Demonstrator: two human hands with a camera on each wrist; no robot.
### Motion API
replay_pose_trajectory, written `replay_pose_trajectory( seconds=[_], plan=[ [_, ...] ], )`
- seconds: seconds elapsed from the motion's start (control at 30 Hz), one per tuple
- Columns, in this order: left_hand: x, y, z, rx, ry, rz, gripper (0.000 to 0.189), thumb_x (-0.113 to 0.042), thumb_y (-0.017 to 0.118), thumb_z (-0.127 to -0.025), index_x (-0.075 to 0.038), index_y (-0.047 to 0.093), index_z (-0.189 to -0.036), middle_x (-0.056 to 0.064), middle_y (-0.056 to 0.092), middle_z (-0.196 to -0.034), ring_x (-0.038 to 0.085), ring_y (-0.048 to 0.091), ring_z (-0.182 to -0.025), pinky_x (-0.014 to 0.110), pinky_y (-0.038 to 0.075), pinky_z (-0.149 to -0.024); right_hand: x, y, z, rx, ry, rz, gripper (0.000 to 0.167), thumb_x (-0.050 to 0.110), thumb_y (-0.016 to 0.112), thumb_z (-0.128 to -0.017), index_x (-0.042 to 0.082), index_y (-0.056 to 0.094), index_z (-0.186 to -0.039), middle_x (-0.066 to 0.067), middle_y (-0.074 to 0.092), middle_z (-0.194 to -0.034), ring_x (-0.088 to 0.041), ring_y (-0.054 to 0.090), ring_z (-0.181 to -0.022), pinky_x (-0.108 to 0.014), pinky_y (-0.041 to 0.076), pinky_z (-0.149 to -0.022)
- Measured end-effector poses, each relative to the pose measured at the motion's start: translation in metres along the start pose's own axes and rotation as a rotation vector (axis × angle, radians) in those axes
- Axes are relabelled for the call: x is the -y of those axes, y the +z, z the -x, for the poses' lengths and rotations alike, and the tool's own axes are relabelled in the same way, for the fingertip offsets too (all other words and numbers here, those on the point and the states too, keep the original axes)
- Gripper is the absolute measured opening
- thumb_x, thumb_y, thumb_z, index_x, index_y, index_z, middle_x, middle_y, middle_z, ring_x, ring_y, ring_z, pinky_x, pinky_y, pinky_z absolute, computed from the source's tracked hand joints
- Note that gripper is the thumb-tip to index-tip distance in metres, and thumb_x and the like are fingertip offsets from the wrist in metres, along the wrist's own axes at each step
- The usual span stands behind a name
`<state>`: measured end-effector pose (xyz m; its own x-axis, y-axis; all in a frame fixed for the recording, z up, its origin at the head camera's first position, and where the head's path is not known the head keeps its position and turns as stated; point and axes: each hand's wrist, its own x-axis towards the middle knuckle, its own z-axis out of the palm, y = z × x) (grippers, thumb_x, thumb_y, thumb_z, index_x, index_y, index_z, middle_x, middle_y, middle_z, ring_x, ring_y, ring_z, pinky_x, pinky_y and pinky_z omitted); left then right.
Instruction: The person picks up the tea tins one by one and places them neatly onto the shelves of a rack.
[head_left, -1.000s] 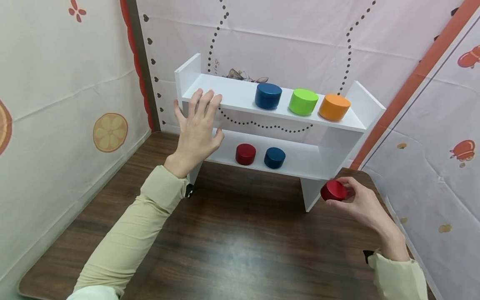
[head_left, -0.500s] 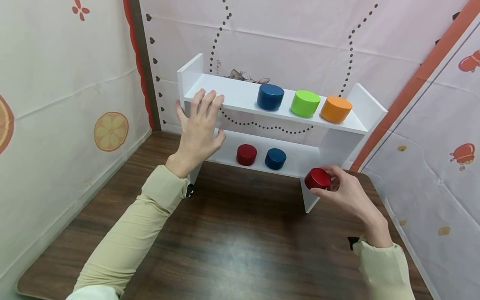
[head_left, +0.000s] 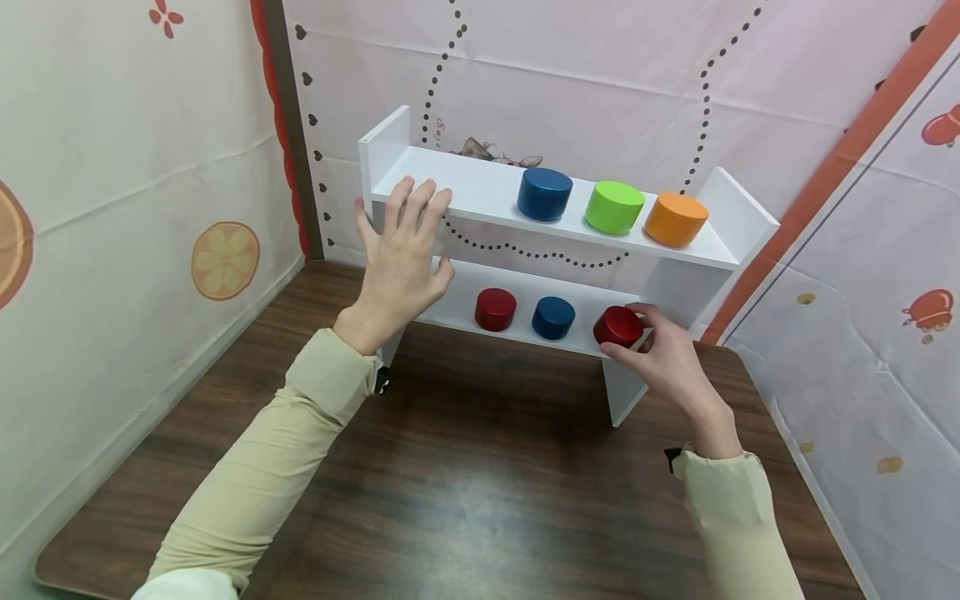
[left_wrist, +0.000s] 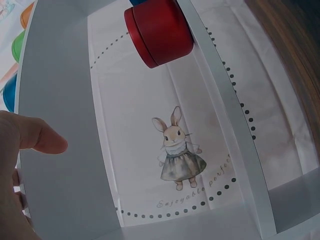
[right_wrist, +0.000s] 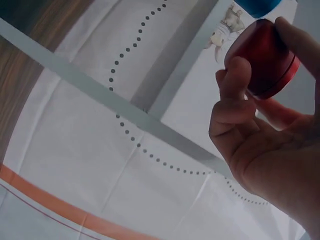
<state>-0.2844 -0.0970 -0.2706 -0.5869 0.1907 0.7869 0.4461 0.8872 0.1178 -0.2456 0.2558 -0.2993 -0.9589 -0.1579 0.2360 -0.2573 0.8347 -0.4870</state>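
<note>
My right hand (head_left: 663, 358) pinches a red round tin (head_left: 617, 325) between thumb and fingers, at the right end of the lower shelf (head_left: 592, 310) of a white rack. Whether the tin touches the shelf, I cannot tell. To its left on that shelf stand a dark blue tin (head_left: 553, 317) and another red tin (head_left: 495, 309), whose lid seam shows in the left wrist view. My left hand (head_left: 401, 262) is at the left end of the upper shelf (head_left: 465, 179). Its fingers are spread at the front edge, with the thumb (left_wrist: 47, 140) below the board.
A blue tin (head_left: 544, 194), a green tin (head_left: 615, 207) and an orange tin (head_left: 677, 219) stand along the upper shelf's right half. The rack stands on a dark wooden table (head_left: 465, 492). Printed cloth walls (head_left: 585, 75) enclose the back and sides.
My right hand has carried the red tin leftward and upward, from beside the rack's right leg to the lower shelf's right end. My left hand stays at the upper shelf.
</note>
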Motion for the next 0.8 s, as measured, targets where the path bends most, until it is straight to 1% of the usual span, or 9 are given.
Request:
replay_pose_trajectory(
  seconds=[0.07,0.17,0.23,0.3,0.43,0.63,0.7,0.8],
  plan=[
    [-0.001,0.001,0.0,0.001,0.001,0.004,0.071,-0.016,0.067,-0.078,-0.015,0.036,-0.142,0.009,0.035,-0.15,0.028,0.018,-0.144,0.075,0.0,-0.108,-0.001,0.002,-0.004,-0.001,0.018,0.005,0.07,0.034,0.073,-0.084,0.005,0.042,-0.139,-0.021,0.054,-0.127,-0.03,0.054,-0.094,-0.03,0.053,-0.07],
    [-0.002,0.001,-0.001,0.004,0.001,0.007,0.071,-0.016,0.067,-0.078,-0.016,0.036,-0.143,0.009,0.035,-0.15,0.028,0.018,-0.144,0.075,0.0,-0.108,-0.002,0.006,-0.009,0.005,0.036,0.009,0.069,0.032,0.072,-0.084,0.005,0.041,-0.14,-0.022,0.052,-0.131,-0.035,0.053,-0.104,-0.041,0.057,-0.078],
    [-0.003,0.002,-0.001,0.004,0.001,0.008,0.072,-0.016,0.067,-0.078,-0.016,0.036,-0.143,0.009,0.035,-0.15,0.028,0.018,-0.144,0.075,0.0,-0.108,-0.003,0.009,-0.012,0.01,0.045,0.011,0.069,0.03,0.072,-0.084,0.005,0.04,-0.141,-0.022,0.051,-0.133,-0.037,0.051,-0.111,-0.049,0.056,-0.085],
    [-0.003,0.002,-0.002,0.005,0.0,0.01,0.072,-0.016,0.067,-0.078,-0.016,0.036,-0.143,0.009,0.035,-0.15,0.028,0.018,-0.144,0.075,-0.001,-0.108,-0.003,0.011,-0.015,0.012,0.052,0.017,0.069,0.028,0.072,-0.084,0.004,0.04,-0.141,-0.023,0.05,-0.135,-0.038,0.049,-0.116,-0.053,0.053,-0.091],
    [-0.005,0.004,-0.002,0.01,-0.002,0.014,0.073,-0.016,0.068,-0.077,-0.016,0.036,-0.143,0.008,0.035,-0.15,0.028,0.018,-0.144,0.074,-0.001,-0.109,-0.004,0.012,-0.017,0.02,0.081,0.047,0.07,0.027,0.072,-0.085,0.002,0.039,-0.141,-0.024,0.05,-0.135,-0.039,0.048,-0.117,-0.055,0.05,-0.095],
    [-0.005,0.004,-0.002,0.016,-0.002,0.013,0.074,-0.016,0.068,-0.077,-0.016,0.035,-0.143,0.009,0.034,-0.15,0.028,0.018,-0.145,0.074,-0.001,-0.109,-0.006,0.013,-0.019,0.029,0.096,0.079,0.071,0.03,0.07,-0.086,0.001,0.038,-0.142,-0.025,0.051,-0.133,-0.039,0.049,-0.113,-0.054,0.05,-0.094],
    [-0.004,0.004,-0.002,0.018,0.0,0.01,0.074,-0.016,0.068,-0.077,-0.015,0.035,-0.143,0.009,0.034,-0.151,0.028,0.018,-0.145,0.074,-0.002,-0.109,-0.006,0.013,-0.019,0.031,0.092,0.084,0.071,0.03,0.07,-0.086,0.002,0.038,-0.143,-0.025,0.051,-0.134,-0.039,0.049,-0.114,-0.055,0.05,-0.094],
    [-0.002,0.003,-0.002,0.03,-0.003,0.002,0.074,-0.016,0.067,-0.078,-0.015,0.034,-0.144,0.009,0.033,-0.152,0.028,0.017,-0.145,0.074,-0.002,-0.109,-0.003,0.012,-0.017,0.025,0.099,0.108,0.074,0.032,0.069,-0.086,0.004,0.035,-0.145,-0.024,0.049,-0.136,-0.04,0.047,-0.118,-0.058,0.048,-0.096]
  ],
)
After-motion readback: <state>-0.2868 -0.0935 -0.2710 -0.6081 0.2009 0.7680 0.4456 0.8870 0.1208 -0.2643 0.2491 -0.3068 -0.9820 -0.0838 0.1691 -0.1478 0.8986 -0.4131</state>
